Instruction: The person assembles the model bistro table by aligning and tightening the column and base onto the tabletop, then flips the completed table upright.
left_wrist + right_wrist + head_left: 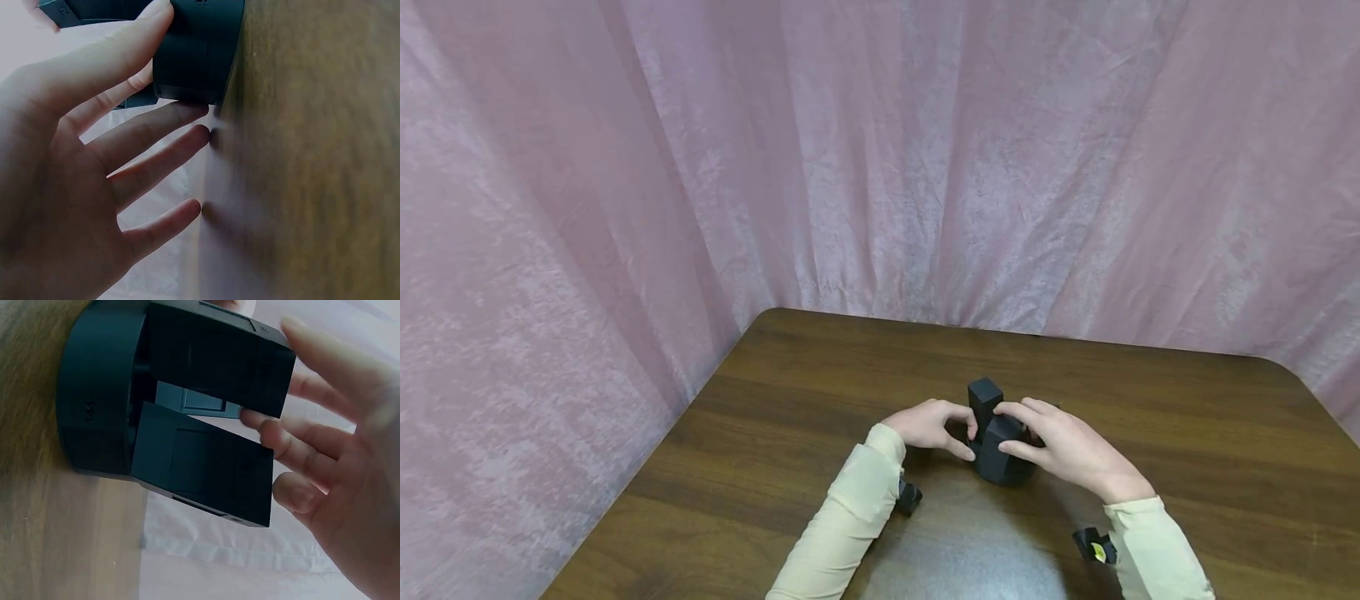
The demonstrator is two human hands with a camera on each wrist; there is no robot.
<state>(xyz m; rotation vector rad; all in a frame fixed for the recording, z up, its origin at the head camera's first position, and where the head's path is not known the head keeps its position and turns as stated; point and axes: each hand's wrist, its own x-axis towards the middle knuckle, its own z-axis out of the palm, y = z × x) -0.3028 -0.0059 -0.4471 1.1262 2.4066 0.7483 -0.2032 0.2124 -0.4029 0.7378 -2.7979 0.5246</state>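
Note:
A black round base (pixel 997 477) stands on the table, with several angular black blocks rising out of it. My left hand (pixel 928 425) holds the base from the left; in the left wrist view its thumb lies on the base wall (pixel 197 62) and its lower fingers spread close to the tabletop. From the right, my right hand (pixel 1067 446) pinches the near block (pixel 1000 433) between thumb and fingers. A taller square-topped block (pixel 985 392) stands behind. In the right wrist view, a gap separates the upper block (pixel 219 356) from the lower block (pixel 203 465), with fingertips at their ends.
The brown wooden table (pixel 775 400) has rounded far corners. Pink curtains (pixel 880 167) hang behind it and along the left side. A small black wrist camera (pixel 908 497) sits under the left sleeve, another (pixel 1096 546) by the right cuff.

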